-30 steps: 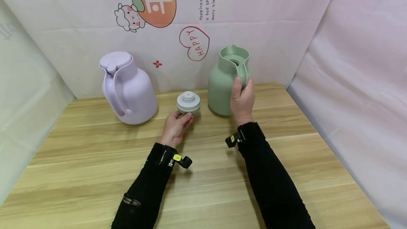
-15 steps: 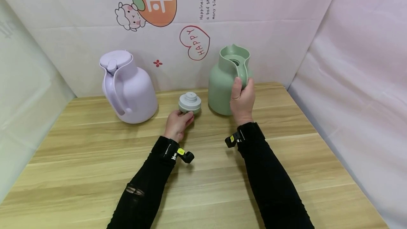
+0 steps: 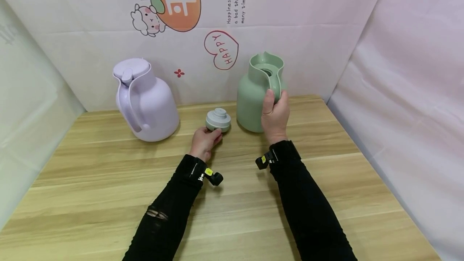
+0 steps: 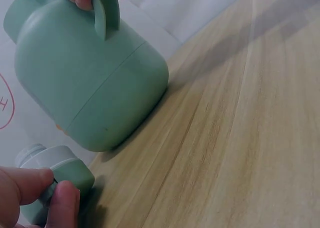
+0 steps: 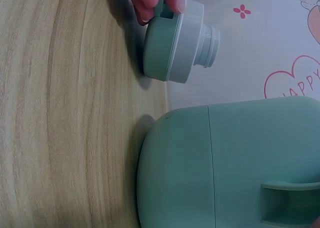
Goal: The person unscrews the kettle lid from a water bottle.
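My left hand pinches the tab at the near edge of a lid. The lid is upside down, its grey plug facing up and its green cap below, close over the tabletop. To its right stands a green thermos jug, upright, with its mouth uncovered. Thumb and fingers of my right hand grip the jug's handle. In the left wrist view the thumb and a fingertip close on the lid's tab, beside the jug's base.
A lilac thermos jug with its lid on stands at the back left, handle toward me. Behind the wooden table hangs a printed white cloth, close to both jugs. More cloth borders the right side.
My left hand has shifted a little to the right with the lid, bringing it slightly lower and nearer the green jug. The right hand keeps its grip on the handle, almost still.
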`<state>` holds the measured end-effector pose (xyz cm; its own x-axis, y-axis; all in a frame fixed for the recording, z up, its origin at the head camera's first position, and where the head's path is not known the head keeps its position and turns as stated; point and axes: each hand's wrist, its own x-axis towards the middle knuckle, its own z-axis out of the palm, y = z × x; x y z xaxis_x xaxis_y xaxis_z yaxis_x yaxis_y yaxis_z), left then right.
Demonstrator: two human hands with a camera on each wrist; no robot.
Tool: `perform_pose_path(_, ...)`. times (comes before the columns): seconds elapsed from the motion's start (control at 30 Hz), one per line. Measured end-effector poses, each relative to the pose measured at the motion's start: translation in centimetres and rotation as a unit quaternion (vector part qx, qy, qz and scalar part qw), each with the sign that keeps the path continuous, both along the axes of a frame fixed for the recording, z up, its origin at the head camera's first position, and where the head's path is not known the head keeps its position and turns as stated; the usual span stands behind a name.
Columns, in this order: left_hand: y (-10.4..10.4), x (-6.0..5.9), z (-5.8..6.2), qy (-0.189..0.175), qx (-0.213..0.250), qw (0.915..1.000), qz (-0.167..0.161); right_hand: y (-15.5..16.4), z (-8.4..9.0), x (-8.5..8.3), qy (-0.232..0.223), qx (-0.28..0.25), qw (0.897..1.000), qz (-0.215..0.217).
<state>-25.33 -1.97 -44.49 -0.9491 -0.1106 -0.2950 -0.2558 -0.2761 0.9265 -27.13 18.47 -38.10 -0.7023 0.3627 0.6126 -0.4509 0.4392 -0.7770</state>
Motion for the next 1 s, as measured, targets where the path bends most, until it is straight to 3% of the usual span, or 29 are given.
perform_pose_path(0.47, -0.15, 0.13, -0.10, -0.011, -0.008, 0.9998, -0.018, -0.03, 0.04, -0.11, 0.002, 0.007, 1.000, -0.005)
perform_pose_path(1.0, -0.06, 0.03, -0.46, 0.012, -0.048, 0.9982, -0.034, -0.08, -0.11, -0.16, 0.002, 0.007, 1.000, -0.015)
